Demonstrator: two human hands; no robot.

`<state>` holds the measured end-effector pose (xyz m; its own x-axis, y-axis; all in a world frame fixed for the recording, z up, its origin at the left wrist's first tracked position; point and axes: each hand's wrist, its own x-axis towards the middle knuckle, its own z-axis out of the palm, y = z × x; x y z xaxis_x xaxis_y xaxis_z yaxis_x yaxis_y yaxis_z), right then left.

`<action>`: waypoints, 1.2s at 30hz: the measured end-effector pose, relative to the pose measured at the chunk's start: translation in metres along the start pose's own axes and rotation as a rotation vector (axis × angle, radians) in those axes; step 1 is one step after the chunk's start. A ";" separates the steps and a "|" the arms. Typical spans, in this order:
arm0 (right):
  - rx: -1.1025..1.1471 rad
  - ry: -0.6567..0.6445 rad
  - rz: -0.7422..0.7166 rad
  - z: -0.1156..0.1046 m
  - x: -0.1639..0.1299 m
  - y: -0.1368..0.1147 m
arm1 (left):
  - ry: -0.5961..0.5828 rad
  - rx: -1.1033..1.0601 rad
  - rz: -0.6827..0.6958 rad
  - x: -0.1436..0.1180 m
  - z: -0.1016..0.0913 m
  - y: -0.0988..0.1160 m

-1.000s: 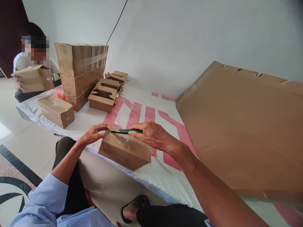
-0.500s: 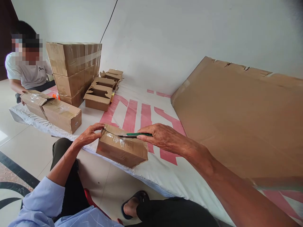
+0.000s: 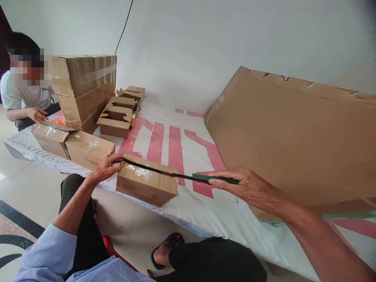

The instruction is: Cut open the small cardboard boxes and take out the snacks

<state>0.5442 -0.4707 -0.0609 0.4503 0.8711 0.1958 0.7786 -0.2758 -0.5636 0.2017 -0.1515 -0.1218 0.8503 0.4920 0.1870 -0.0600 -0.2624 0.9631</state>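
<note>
The taped carton is being steadied by the left hand, fingers resting on its end. The green-handled knife is being gripped by the right hand, blade tip apparently at the far top edge; the flaps are not yet being opened.

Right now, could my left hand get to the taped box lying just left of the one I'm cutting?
Probably yes. The left hand rests on the small box's left end, and the taped box lies right beside it with nothing between.

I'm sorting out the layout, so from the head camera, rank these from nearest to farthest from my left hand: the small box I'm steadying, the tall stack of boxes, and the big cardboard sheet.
1. Small box: touching the left hand, just to its right.
2. Tall stack of boxes: behind it, to the far left.
3. Big cardboard sheet: far right, against the wall.
</note>
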 end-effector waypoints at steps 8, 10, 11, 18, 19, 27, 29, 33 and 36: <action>-0.028 0.282 0.243 0.107 -0.042 0.101 | -0.088 0.002 -0.039 0.003 -0.006 0.004; -0.075 0.302 0.275 0.138 -0.050 0.112 | -0.101 0.089 -0.066 0.002 -0.011 0.002; -0.094 0.306 0.273 0.148 -0.053 0.114 | -0.114 0.131 -0.081 0.002 -0.014 0.001; 0.290 0.331 0.157 0.137 -0.028 0.042 | -0.219 0.377 -0.098 0.000 -0.017 0.005; 0.361 0.310 0.126 0.133 -0.020 0.023 | -0.233 0.400 -0.068 0.000 -0.016 0.006; 0.587 0.135 0.105 0.126 0.051 -0.053 | -0.240 0.490 -0.027 0.002 -0.006 0.019; 0.630 0.130 0.154 0.126 0.063 -0.050 | -0.227 0.517 -0.043 -0.002 -0.004 0.021; 0.688 0.097 0.184 0.127 0.069 -0.047 | -0.198 0.531 -0.049 -0.010 0.000 0.022; 0.763 0.078 0.201 0.130 0.061 -0.047 | -0.216 0.519 -0.040 -0.014 0.002 0.022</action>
<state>0.4778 -0.3519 -0.1267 0.6019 0.7954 0.0718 0.1773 -0.0453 -0.9831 0.1896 -0.1654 -0.1036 0.9376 0.3432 0.0558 0.1931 -0.6475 0.7372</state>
